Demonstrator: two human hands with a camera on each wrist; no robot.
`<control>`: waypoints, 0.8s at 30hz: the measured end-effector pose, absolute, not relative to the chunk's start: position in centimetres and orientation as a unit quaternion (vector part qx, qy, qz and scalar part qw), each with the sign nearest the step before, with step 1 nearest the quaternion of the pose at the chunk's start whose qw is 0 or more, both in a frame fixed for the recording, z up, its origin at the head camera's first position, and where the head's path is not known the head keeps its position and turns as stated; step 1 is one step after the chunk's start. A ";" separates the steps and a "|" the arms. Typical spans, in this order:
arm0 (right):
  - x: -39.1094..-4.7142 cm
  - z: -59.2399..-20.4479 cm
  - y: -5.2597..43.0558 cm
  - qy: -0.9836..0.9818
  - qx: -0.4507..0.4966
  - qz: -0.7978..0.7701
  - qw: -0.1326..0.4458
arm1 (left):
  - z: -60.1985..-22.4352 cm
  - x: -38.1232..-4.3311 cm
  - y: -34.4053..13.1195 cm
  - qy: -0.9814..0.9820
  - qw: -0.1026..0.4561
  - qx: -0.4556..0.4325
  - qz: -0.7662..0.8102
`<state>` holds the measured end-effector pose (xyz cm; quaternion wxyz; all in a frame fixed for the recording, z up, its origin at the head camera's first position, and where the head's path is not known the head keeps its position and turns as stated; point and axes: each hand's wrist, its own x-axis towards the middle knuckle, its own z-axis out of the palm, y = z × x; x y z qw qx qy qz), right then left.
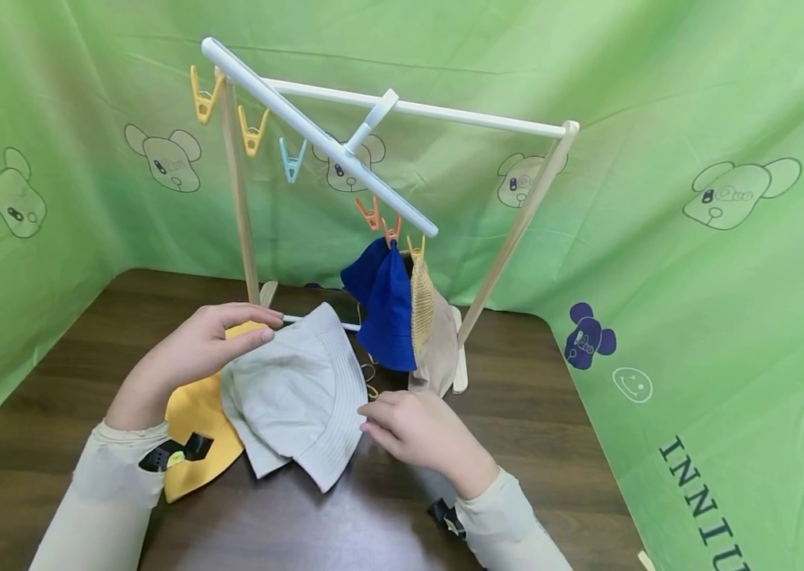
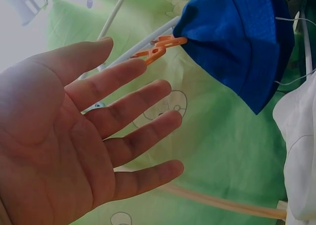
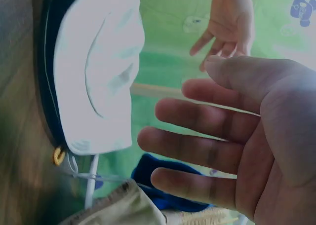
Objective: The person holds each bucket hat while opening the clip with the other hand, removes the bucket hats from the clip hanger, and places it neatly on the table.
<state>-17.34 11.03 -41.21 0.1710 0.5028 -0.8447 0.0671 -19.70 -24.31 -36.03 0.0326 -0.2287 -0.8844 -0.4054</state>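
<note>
A light grey bucket hat (image 1: 288, 388) lies on the table, partly over a yellow hat (image 1: 205, 428). My left hand (image 1: 205, 341) is above the grey hat's left side; the left wrist view shows its fingers spread and its palm bare. Beside the hat's right brim is my right hand (image 1: 419, 432), its fingers extended with nothing held, as the right wrist view shows. From the rack hang a blue bucket hat (image 1: 388, 309), held by an orange clip (image 1: 391, 230), and a beige hat with woven straw (image 1: 423, 309), held by a yellow clip (image 1: 416, 247).
A pale blue hanger bar (image 1: 316, 135) hooks onto the white rail (image 1: 480, 117) of a wooden-legged stand (image 1: 519, 230). Yellow clips (image 1: 252, 131), a blue clip (image 1: 292, 161) and another orange clip (image 1: 369, 212) hang from it without hats. Green printed cloth (image 1: 659, 262) surrounds the brown table (image 1: 530, 444).
</note>
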 end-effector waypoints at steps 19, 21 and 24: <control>-18.4 -39.3 13.6 -0.877 0.409 0.117 0.226 | -36.1 -19.9 -22.6 -0.879 0.042 -0.202 -0.430; -18.5 -39.2 13.9 -0.881 0.391 0.135 0.229 | -36.2 -19.9 -22.5 -0.880 0.045 -0.201 -0.428; -18.6 -39.1 14.2 -0.890 0.364 0.156 0.227 | -36.3 -19.7 -22.3 -0.881 0.047 -0.197 -0.428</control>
